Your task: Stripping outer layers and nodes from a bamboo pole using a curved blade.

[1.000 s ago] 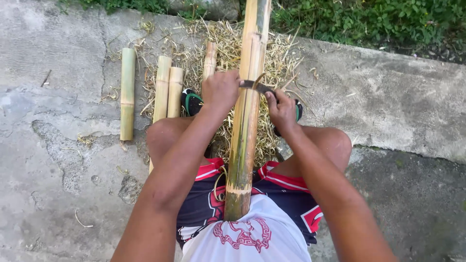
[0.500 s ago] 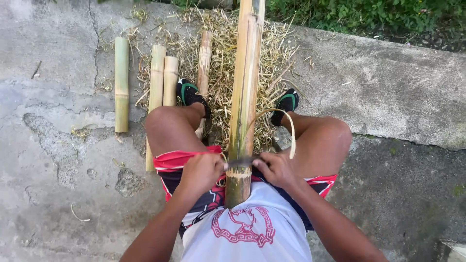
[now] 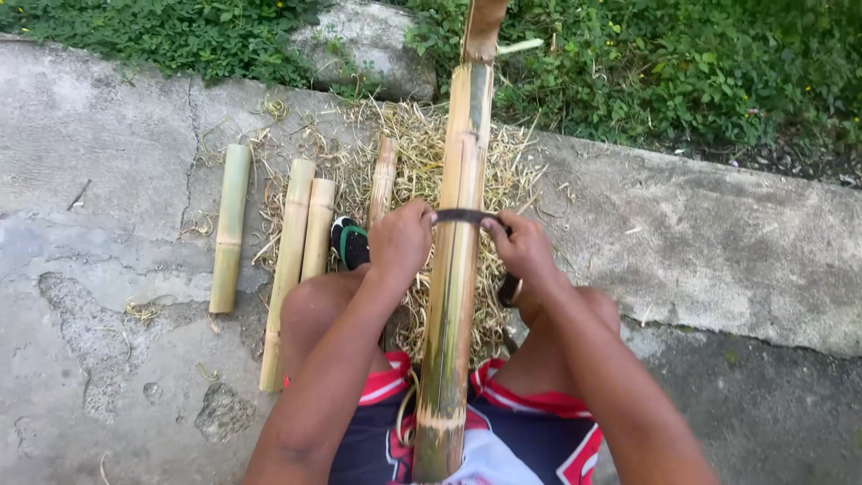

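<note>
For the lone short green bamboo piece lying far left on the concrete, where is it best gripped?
Grip the short green bamboo piece around its middle, coming from above. It lies flat, apart from the two paler bamboo pieces, so fingers can close on both sides.

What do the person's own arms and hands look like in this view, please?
Both arms are bare from the lower edge of the frame to the fingers: no sleeves, no gloves. The left hand shows no ring or band. The right hand looks equally unadorned; a dark loop near its wrist is unclear.
</note>
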